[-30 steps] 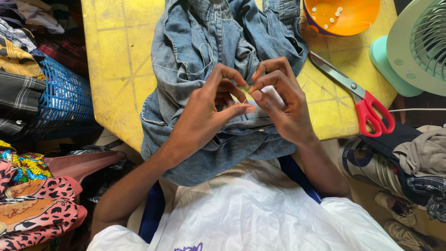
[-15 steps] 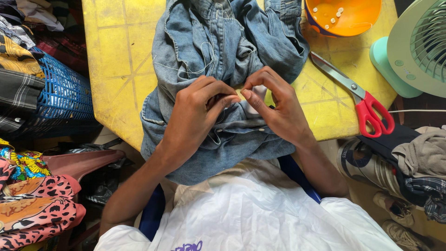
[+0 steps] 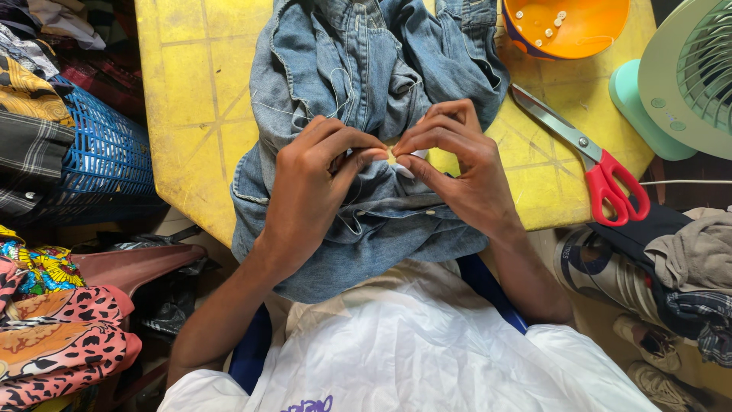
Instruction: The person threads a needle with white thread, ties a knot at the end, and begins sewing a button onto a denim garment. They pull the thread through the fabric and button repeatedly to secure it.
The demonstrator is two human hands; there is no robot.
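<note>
On the yellow table point(image 3: 191, 114), a blue denim garment point(image 3: 366, 91) lies bunched, with its lower edge hanging over the near table edge toward the person. Both hands rest on the garment at its centre. The left hand point(image 3: 313, 191) and the right hand point(image 3: 461, 172) meet fingertip to fingertip, pinched together on a small pale object point(image 3: 404, 164) and the denim beneath it; the object is too small to identify. A thin white thread point(image 3: 290, 111) trails across the fabric above the left hand. Red-handled scissors point(image 3: 591, 156) lie closed on the table to the right of the garment, well apart from the right hand. An orange bowl point(image 3: 568, 27) containing small white pieces stands at the far right corner. A pale green fan point(image 3: 682, 76) stands beside the table. A blue basket point(image 3: 91, 152) sits at the left.
</note>
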